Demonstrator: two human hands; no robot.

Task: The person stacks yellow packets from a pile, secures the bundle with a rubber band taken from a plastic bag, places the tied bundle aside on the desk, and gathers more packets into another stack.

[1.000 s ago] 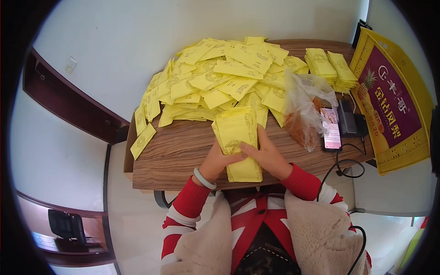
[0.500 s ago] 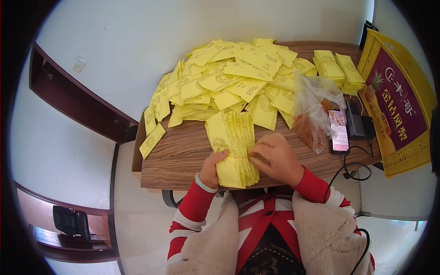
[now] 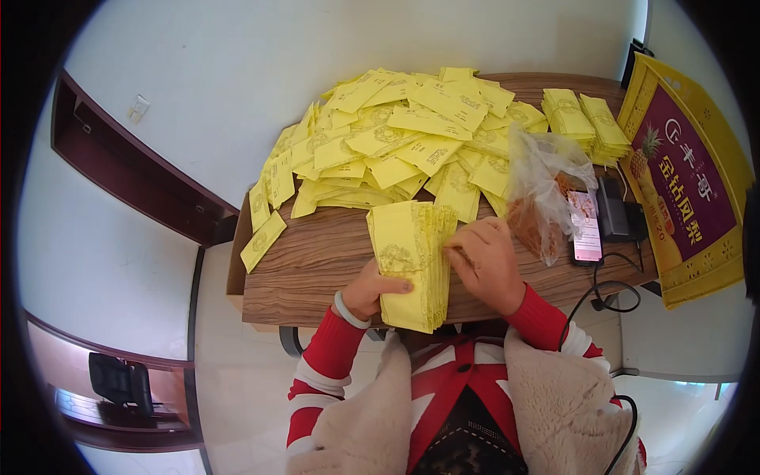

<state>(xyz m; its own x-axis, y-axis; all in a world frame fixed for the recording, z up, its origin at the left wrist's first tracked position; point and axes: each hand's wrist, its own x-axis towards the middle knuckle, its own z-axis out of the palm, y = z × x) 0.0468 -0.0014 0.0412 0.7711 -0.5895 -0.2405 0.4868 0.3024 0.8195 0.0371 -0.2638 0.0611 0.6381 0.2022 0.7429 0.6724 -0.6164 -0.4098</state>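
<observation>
A thick stack of yellow paper envelopes (image 3: pixel 416 265) stands nearly upright over the table's front edge. My left hand (image 3: pixel 370 291) grips it from the left, thumb across the front face. Beside the stack's right edge is my right hand (image 3: pixel 489 265), its fingers bent and fingertips pressed together close to the envelope edges. Whether something thin is pinched there is too small to tell. Behind the stack spreads a large loose heap of yellow envelopes (image 3: pixel 396 142).
To the right lie a clear plastic bag (image 3: pixel 546 198) with reddish-brown contents, a lit phone (image 3: pixel 586 226), a black box-shaped device (image 3: pixel 620 210) and a cable (image 3: pixel 606 301). Bundled envelopes (image 3: pixel 568 119) sit at the back right, near a yellow-rimmed carton panel (image 3: pixel 685 174). The wood-grain table (image 3: pixel 317 269) has rounded corners.
The stack has shifted slightly right and down, with my left hand lower on it. My right hand has moved a little right and up, its fingertips farther from the stack's middle.
</observation>
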